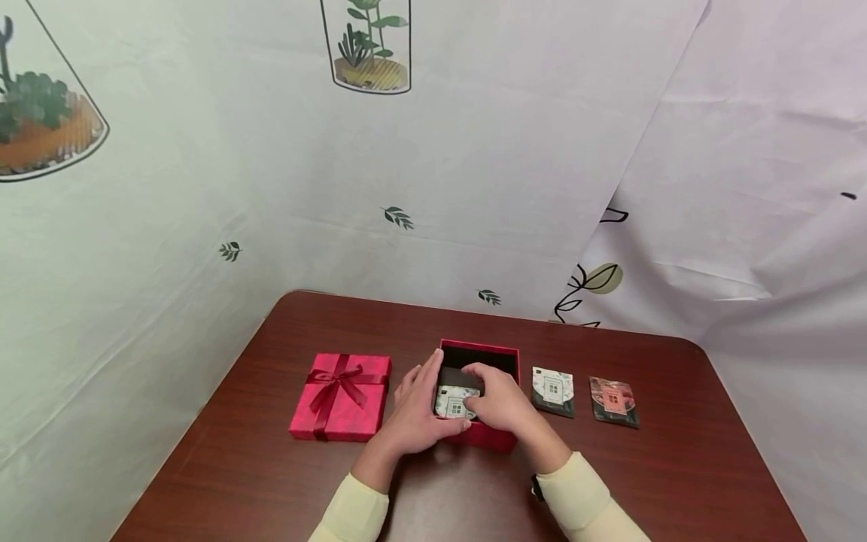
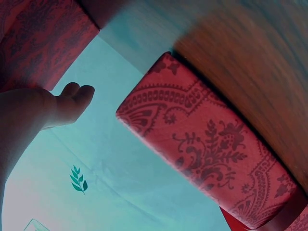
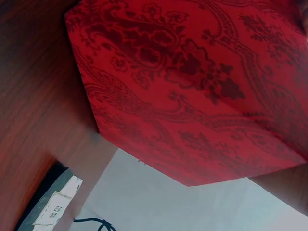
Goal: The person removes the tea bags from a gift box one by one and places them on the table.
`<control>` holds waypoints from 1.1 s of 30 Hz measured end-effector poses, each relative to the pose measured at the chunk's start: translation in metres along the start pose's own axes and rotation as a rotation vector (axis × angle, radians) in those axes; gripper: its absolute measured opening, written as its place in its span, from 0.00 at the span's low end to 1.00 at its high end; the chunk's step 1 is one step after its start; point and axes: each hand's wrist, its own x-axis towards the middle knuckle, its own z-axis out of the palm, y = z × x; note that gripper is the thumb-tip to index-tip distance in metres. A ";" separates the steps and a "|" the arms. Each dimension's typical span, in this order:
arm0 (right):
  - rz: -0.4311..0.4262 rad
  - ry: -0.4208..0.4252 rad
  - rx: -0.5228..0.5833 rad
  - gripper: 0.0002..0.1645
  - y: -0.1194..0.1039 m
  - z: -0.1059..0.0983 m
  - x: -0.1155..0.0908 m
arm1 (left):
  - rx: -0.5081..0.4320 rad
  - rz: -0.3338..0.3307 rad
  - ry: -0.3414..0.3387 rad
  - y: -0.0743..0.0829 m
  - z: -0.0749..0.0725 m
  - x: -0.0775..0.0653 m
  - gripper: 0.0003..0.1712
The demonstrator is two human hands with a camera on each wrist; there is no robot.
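Note:
A red patterned box point(image 1: 497, 436) stands lidless in the middle of the table, its inside dark. My left hand point(image 1: 418, 421) lies along its left wall, fingers straight, with the thumb across the front wall. In the left wrist view a few fingertips point(image 2: 77, 101) show beside the red box wall. Over the box's inside, my right hand point(image 1: 500, 403) holds a white printed packet point(image 1: 452, 403) near the front rim. Its thumb is on the packet's right part and the index finger curls above; the other fingers are hidden.
Left of the box is its red lid point(image 1: 355, 410) with a dark red ribbon bow. To the right lie a white-and-dark packet point(image 1: 554, 388) and a pink-and-dark packet point(image 1: 615, 403). A white printed curtain point(image 1: 474, 188) hangs behind the wooden table point(image 1: 223, 444).

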 end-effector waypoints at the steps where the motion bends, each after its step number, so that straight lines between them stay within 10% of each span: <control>1: -0.002 -0.004 -0.003 0.27 0.000 0.000 0.001 | -0.002 0.006 0.002 0.000 0.000 0.000 0.67; 33: 0.051 -0.104 -0.098 0.28 0.002 0.014 0.011 | -0.003 0.014 0.001 0.000 0.000 -0.001 0.67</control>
